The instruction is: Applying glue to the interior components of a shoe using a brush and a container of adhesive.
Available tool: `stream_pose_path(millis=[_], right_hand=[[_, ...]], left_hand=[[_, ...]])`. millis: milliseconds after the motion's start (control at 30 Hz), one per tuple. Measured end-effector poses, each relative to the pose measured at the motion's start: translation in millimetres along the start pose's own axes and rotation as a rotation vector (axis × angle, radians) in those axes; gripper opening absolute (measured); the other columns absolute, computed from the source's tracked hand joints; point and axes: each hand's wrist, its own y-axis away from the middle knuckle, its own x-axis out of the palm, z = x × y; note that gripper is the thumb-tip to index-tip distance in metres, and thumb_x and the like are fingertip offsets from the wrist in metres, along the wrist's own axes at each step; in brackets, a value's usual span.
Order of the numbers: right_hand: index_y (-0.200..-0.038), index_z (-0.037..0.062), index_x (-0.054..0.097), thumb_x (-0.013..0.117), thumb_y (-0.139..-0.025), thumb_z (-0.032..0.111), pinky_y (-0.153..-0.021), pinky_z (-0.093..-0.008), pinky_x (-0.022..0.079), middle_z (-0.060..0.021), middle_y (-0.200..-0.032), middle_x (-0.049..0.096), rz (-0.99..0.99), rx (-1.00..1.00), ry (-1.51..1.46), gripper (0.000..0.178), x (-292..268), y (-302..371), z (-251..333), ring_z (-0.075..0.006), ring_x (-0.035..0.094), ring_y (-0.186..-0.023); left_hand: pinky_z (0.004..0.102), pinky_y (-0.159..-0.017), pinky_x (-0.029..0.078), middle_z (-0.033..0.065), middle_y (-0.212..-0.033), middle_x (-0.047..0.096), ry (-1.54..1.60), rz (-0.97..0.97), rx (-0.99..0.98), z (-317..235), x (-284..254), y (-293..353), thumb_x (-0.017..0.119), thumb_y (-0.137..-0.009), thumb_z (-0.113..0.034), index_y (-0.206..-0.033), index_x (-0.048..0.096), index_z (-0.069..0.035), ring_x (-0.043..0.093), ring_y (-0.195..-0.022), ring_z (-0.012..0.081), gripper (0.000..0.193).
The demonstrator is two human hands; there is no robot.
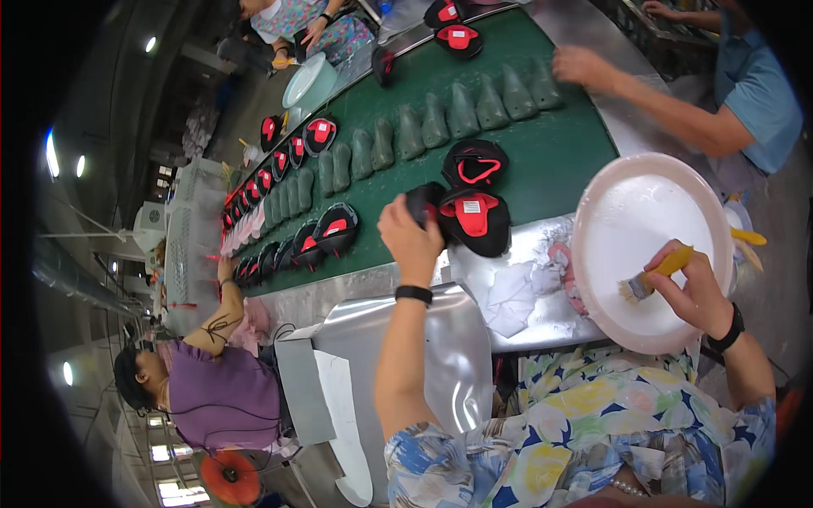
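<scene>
My left hand (pixel 412 245) is closed around a black and red shoe upper (pixel 425 201) at the near edge of the green conveyor belt (pixel 559 173). Just right of it, two more black shoe uppers with red linings lie on the belt; the nearer shoe upper (pixel 484 233) carries a white label. In my right hand (pixel 699 292) is a paintbrush (pixel 641 286) with a yellow handle. Its pale bristles point down over a pale pink basin (pixel 635 340) of white liquid. Whether the bristles touch the liquid I cannot tell.
Rows of dark green shoe lasts (pixel 463 110) and more uppers (pixel 336 227) stand along the belt. Crumpled white cloth (pixel 508 300) lies left of the basin. Co-workers reach in from the right, the far side and the left, one in purple (pixel 224 394). A metal sheet (pixel 406 339) sits nearby.
</scene>
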Motion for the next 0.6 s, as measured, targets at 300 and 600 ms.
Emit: stream_pose_path(millis=[300, 600], right_hand=[[-0.094, 0.0004, 0.062, 0.069, -0.092, 0.011, -0.074, -0.0392, 0.052, -0.0155, -0.09, 0.066, 0.212, -0.158, 0.032, 0.013, 9.4, 9.3, -15.9, -0.0332, 0.066, -0.079], [-0.096, 0.0026, 0.061, 0.069, -0.09, 0.016, -0.079, -0.0437, 0.052, -0.0165, -0.091, 0.066, 0.259, -0.145, 0.158, 0.016, 0.8, 13.7, -24.0, -0.0369, 0.065, -0.086]], left_hand=[[0.0331, -0.087, 0.053, 0.013, -0.116, 0.06, 0.681, 0.255, -0.334, -10.5, 5.8, 31.1, 0.047, -0.095, 0.0, -0.148, 0.039, -0.002, 0.063, -0.098, 0.0215, 0.054], [0.0393, -0.064, 0.063, 0.008, -0.108, 0.069, 0.862, 0.605, -0.762, -9.5, 41.8, -23.4, 0.062, -0.101, -0.026, -0.137, 0.056, -0.007, 0.07, -0.082, 0.0189, 0.042]])
